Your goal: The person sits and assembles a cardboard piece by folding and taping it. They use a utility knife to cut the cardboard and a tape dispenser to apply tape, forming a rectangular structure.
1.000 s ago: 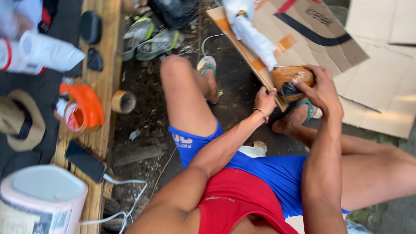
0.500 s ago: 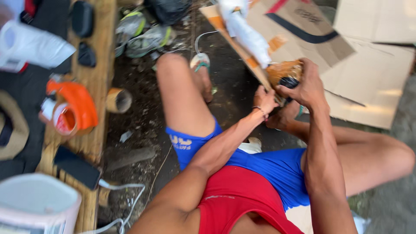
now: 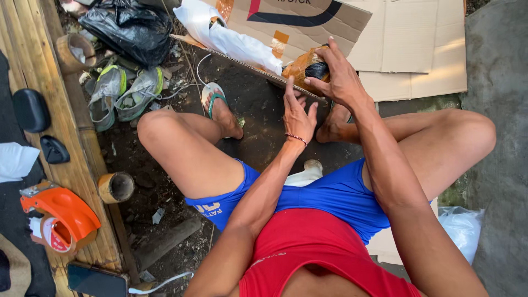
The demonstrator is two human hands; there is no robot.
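Roughly, left to right:

Worktop [image 3: 82, 165]: one slatted wooden bench along the left edge, cut off at top and bottom.
Tape dispenser [image 3: 60, 214]: one, orange, lying on the worktop at lower left.
Black cases: two, a larger oval one [image 3: 30, 110] and a smaller one [image 3: 54, 149] below it, both at the worktop's inner edge.
Phone [image 3: 96, 280]: one dark slab at the bottom, partly cut off, with a white cable [image 3: 159, 286] beside it.
Bamboo cups: two short tubes, one [image 3: 71, 52] up on the worktop, one [image 3: 116, 187] on the ground beside it.
Shoes [image 3: 124, 93]: one grey-green pair on the dirt, under a black plastic bag [image 3: 129, 30].
Left hand [image 3: 297, 113]: fingers straight and spread, holding nothing, fingertips against the cardboard's edge just left of the bundle.
Cardboard [image 3: 407, 38]: several flat sheets, one with red and black markings, cut off at the top.
White wrapped package [image 3: 231, 38]: one, long, lying on the cardboard's left part.
Bundle [image 3: 305, 66]: one small brown taped lump with a black part, resting on the cardboard's edge; much of it hidden under fingers.
Right hand [image 3: 341, 80]: its grip is closed over the bundle from above.
Clear plastic bag [image 3: 462, 228]: one, at lower right, partly behind the leg.
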